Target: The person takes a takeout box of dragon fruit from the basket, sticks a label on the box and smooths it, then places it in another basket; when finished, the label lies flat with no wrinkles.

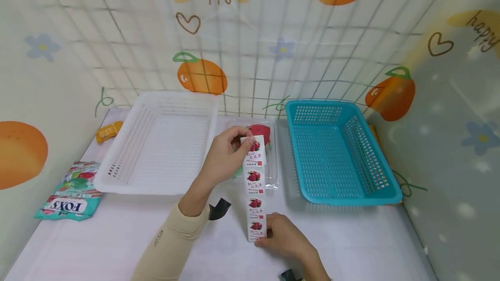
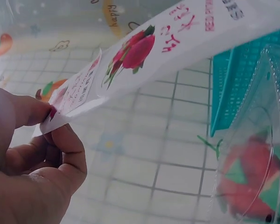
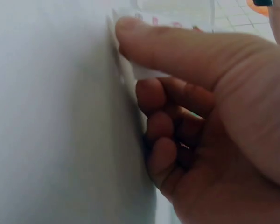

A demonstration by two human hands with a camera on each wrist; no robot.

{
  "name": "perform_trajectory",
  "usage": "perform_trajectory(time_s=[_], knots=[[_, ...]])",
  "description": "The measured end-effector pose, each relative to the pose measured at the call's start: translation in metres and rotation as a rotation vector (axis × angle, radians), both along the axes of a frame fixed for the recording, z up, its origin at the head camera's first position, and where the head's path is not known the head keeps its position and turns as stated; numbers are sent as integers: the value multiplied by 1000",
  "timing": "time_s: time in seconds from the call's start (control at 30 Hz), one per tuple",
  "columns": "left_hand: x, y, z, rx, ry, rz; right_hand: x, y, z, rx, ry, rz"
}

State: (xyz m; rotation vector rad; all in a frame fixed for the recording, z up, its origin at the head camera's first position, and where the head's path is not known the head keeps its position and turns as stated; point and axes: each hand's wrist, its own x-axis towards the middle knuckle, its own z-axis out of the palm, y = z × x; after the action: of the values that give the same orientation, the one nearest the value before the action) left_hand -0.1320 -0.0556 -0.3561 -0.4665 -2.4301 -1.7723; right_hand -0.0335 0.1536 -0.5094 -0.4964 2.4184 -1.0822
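Observation:
A white strip of dragon-fruit stickers runs lengthwise between my two hands, its printed side up. My left hand pinches the far end between thumb and fingers. There, in the left wrist view, the end sticker stands partly lifted from its backing. With thumb and curled fingers, my right hand grips the near end at its right corner, low over the table. Behind the strip lies a clear plastic clamshell box, with a red dragon fruit in it. Strip and left hand hide part of the box.
To the left stands a white perforated basket, to the right a turquoise one. A teal FOXS candy bag and a small yellow packet lie beyond the white basket. A patterned curtain over a wire grid closes off the back.

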Motion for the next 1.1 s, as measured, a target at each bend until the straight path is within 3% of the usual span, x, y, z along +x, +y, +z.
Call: perform_trajectory(time_s=[0.37, 0.6, 0.73, 0.87, 0.97, 1.03, 1.1], knots=[[-4, 3, 1, -3, -20, -37, -2, 1, 15, 21, 80, -32], [-5, 5, 0, -7, -16, -67, -3, 3, 62, 97, 231, -159], [-5, 7, 0, -11, -16, -85, -7, 7, 92, 49, 377, -310], [-3, 8, 0, -18, -32, -106, -21, 9, 113, -138, 690, -450], [-2, 9, -1, -24, -30, -117, -35, 5, 125, -249, 894, -494], [-1, 9, 0, -34, -31, -119, -42, -1, 131, -284, 944, -502], [1, 10, -1, -49, -34, -123, -48, -8, 134, -299, 937, -500]])
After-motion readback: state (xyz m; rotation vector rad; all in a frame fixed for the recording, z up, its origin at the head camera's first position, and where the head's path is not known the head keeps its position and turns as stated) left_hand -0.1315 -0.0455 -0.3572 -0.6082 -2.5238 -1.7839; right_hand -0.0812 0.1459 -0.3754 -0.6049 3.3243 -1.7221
